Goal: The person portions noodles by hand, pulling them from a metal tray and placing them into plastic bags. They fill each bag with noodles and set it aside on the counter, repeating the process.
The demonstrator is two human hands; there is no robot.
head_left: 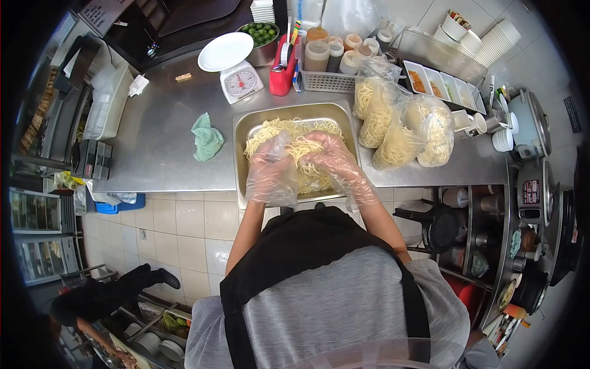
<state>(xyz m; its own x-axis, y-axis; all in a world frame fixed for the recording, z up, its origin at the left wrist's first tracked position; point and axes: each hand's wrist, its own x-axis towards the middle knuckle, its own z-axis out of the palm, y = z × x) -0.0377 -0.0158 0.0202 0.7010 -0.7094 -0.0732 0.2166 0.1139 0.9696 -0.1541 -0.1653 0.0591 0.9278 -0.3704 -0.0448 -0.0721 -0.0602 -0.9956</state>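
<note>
A steel tray [350,123] full of pale yellow noodles [313,179] sits at the front edge of the steel counter. Both my hands are in clear plastic gloves over it. My left hand [270,167], at the tray's left side, has its fingers in the noodles, partly hidden by the loose glove. On the right, my right hand [335,157] has its fingers curled round a clump of noodles near the middle of the tray. Bags of noodles [396,146] stand just right of the tray.
Behind the tray are a scale [241,83], a red tape dispenser [283,69] and a basket of sauce bottles [329,82]. A green cloth [208,138] lies to the left. Topping containers [444,86] stand back right. Another person [104,298] is at lower left.
</note>
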